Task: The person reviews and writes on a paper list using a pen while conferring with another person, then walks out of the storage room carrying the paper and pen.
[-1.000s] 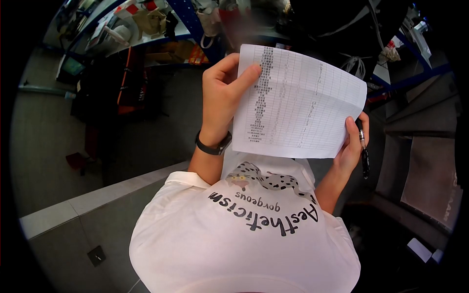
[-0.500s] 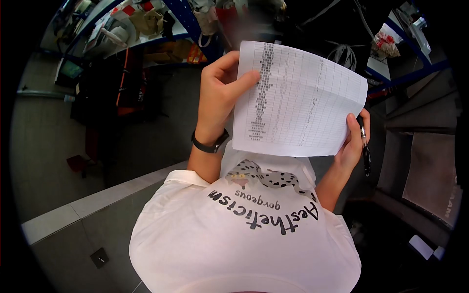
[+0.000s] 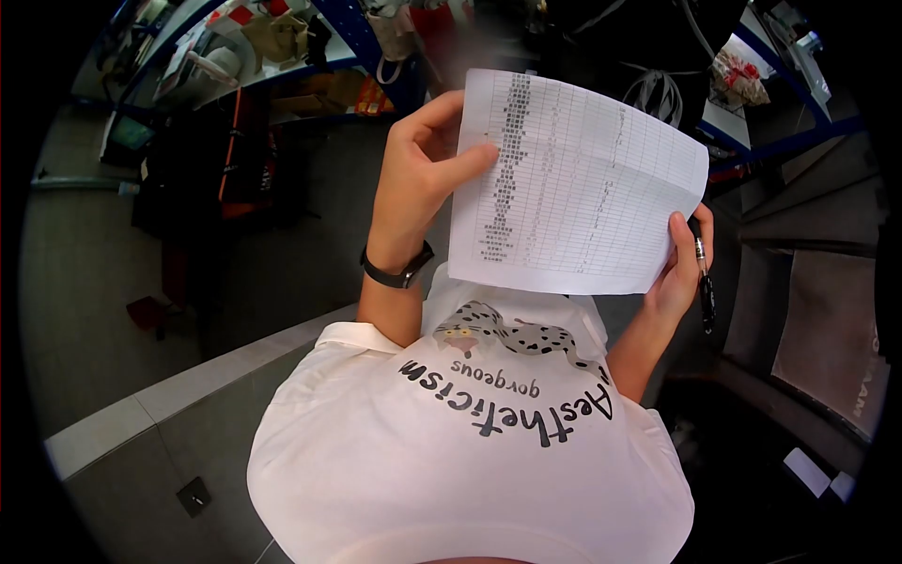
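A white printed sheet [image 3: 573, 188] with a grid and columns of small text is held up in front of my chest, slightly curved. My left hand [image 3: 427, 174] grips its left edge, thumb on the front and the other fingers behind; a black watch [image 3: 399, 270] is on that wrist. At the lower right edge, my right hand [image 3: 681, 268] pinches the sheet with the thumb in front. A black pen [image 3: 706, 291] is also held in my right hand, pointing down beside the paper. The small print is too fine to read.
Blue-framed shelves [image 3: 371, 56] with bags and boxes stand at the upper left. Another blue rack [image 3: 799, 141] is at the upper right. Coiled cable [image 3: 656, 94] lies behind the sheet. A dark bag with orange trim [image 3: 246, 164] is on the left. Brown cardboard [image 3: 827, 338] stands at right.
The sheet and my left hand have risen slightly in view, and my left thumb sits a little lower on the sheet's printed column. Both hands keep their hold.
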Available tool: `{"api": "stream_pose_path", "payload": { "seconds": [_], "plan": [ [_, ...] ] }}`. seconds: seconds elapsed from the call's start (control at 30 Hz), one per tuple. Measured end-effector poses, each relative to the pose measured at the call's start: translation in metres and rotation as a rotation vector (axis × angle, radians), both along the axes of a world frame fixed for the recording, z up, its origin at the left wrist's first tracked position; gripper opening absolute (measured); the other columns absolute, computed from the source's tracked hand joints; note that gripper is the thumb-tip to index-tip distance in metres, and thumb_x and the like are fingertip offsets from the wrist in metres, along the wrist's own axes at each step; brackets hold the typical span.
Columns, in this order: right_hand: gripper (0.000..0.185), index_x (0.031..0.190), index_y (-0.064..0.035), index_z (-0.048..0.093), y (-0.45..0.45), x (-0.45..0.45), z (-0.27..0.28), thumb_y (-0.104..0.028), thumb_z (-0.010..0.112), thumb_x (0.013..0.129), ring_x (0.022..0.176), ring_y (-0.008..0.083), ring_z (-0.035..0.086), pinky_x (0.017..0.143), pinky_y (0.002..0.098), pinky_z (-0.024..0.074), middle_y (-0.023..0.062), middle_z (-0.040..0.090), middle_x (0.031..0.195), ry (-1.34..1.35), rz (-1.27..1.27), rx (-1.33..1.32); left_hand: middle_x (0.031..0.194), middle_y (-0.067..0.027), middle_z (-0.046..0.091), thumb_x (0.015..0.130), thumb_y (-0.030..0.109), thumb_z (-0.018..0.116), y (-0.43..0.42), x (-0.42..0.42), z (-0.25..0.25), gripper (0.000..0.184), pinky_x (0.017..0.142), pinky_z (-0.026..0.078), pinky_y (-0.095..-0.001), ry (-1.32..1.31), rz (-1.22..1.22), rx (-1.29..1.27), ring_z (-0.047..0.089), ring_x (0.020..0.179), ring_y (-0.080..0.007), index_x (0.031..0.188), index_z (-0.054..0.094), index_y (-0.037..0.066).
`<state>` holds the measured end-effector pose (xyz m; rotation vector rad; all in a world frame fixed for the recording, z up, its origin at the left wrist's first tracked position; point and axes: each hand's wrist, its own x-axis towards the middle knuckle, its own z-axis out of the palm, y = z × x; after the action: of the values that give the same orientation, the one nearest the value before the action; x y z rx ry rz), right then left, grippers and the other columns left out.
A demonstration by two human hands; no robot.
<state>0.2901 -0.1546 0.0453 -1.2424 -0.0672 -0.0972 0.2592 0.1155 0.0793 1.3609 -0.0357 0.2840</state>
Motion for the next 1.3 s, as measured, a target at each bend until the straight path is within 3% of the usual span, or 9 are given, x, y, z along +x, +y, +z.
{"api": "stream_pose_path", "payload": {
  "seconds": [0.23, 0.33, 0.63, 0.73, 0.83, 1.3],
  "plan": [
    [0.026, 0.108, 0.0042, 0.049, -0.002, 0.0026, -0.0033, -0.009, 0.054, 0.087, 0.087, 0.015, 0.059, 0.079, 0.0253, 0.0449, 0.0153, 0.062, 0.098, -0.001, -0.016, 0.014, 0.101, -0.0141, 0.065, 0.07, 0.009, 0.069, -0.0003, 0.0028, -0.0009, 0.051, 0.075, 0.052, -0.0276, -0.005, -0.043, -0.008, 0.065, 0.084, -0.0169, 0.117, 0.053, -0.005],
    [0.029, 0.107, 0.0021, 0.051, 0.001, 0.0027, 0.0009, -0.011, 0.061, 0.083, 0.082, 0.0158, 0.061, 0.072, 0.0242, 0.046, 0.0135, 0.062, 0.092, 0.01, -0.044, 0.039, 0.101, -0.0141, 0.065, 0.07, 0.009, 0.069, -0.0006, 0.0036, 0.0008, 0.053, 0.076, 0.051, -0.028, 0.01, -0.051, 0.008, 0.065, 0.086, -0.0171, 0.118, 0.052, -0.005],
    [0.029, 0.107, 0.0022, 0.052, 0.0002, 0.0042, 0.0001, -0.012, 0.06, 0.084, 0.081, 0.0163, 0.061, 0.073, 0.0248, 0.0461, 0.0141, 0.062, 0.092, 0.007, -0.053, 0.02, 0.102, -0.0146, 0.064, 0.068, 0.009, 0.07, -0.0012, 0.006, -0.0026, 0.058, 0.078, 0.051, -0.0286, -0.004, -0.062, 0.012, 0.064, 0.086, -0.0181, 0.12, 0.05, -0.005],
    [0.028, 0.106, 0.0024, 0.052, -0.0007, 0.0038, -0.0021, -0.012, 0.06, 0.084, 0.08, 0.0159, 0.061, 0.074, 0.025, 0.0456, 0.014, 0.062, 0.092, -0.007, -0.073, -0.034, 0.101, -0.0142, 0.064, 0.069, 0.009, 0.07, -0.001, 0.0061, -0.0028, 0.055, 0.077, 0.051, -0.028, -0.03, -0.037, 0.03, 0.064, 0.086, -0.0176, 0.118, 0.051, -0.005],
    [0.023, 0.106, 0.0036, 0.049, -0.0027, 0.002, -0.001, -0.007, 0.055, 0.086, 0.086, 0.0151, 0.06, 0.078, 0.0256, 0.0455, 0.0155, 0.062, 0.097, -0.028, -0.029, -0.048, 0.098, -0.0076, 0.063, 0.074, 0.001, 0.067, -0.0035, 0.0031, 0.0031, 0.039, 0.079, 0.046, -0.0247, -0.008, -0.038, -0.059, 0.059, 0.089, -0.0122, 0.11, 0.056, -0.004],
    [0.025, 0.107, 0.0036, 0.049, -0.005, -0.0012, 0.0008, -0.007, 0.056, 0.085, 0.088, 0.0149, 0.059, 0.082, 0.0267, 0.0438, 0.0141, 0.061, 0.097, -0.032, 0.014, -0.057, 0.089, -0.0067, 0.066, 0.079, 0.004, 0.063, -0.0088, 0.0021, 0.0058, 0.023, 0.07, 0.047, -0.0213, -0.008, 0.058, -0.075, 0.06, 0.078, -0.0095, 0.101, 0.06, -0.003]
  ]
}}
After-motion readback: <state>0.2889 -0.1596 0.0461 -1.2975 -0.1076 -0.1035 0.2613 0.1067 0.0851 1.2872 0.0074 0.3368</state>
